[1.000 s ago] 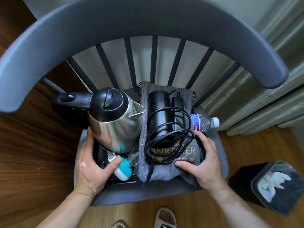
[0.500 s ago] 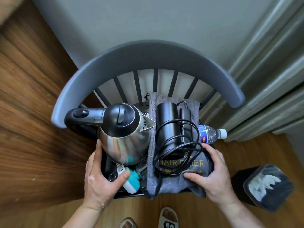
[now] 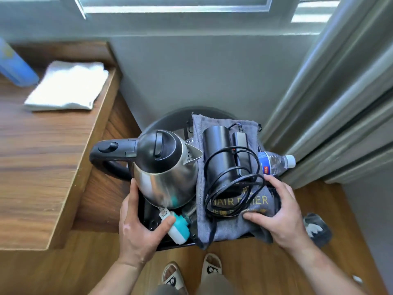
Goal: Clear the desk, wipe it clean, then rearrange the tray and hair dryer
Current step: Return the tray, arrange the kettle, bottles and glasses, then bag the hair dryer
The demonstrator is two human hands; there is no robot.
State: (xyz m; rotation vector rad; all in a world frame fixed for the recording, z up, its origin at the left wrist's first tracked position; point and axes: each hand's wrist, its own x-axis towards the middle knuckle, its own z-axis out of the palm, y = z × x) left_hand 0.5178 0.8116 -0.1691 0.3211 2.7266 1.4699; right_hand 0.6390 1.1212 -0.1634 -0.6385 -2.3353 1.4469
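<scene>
Both hands clamped on the black tray (image 3: 244,236), carrying it loaded: left hand (image 3: 138,226) wrapped round the left edge, thumb pinning a teal-and-white plug (image 3: 177,231); right hand (image 3: 282,218) curled over the right edge, fingers pressing the grey pouch (image 3: 229,222) down. On the tray: steel kettle (image 3: 165,171) at left, hair dryer (image 3: 219,154) on the pouch at centre with its cable (image 3: 231,188) coiled loose on top, water bottle (image 3: 274,162) sticking out past the right side. Chair (image 3: 170,118) just behind. Desk (image 3: 42,158) off to the left, white cloth (image 3: 66,86) and a blue bottle (image 3: 14,67) on it.

Risks, my read: kettle is tall and top-heavy, any tilt tips it; bottle could roll off; dangling pouch cord could snag the chair
</scene>
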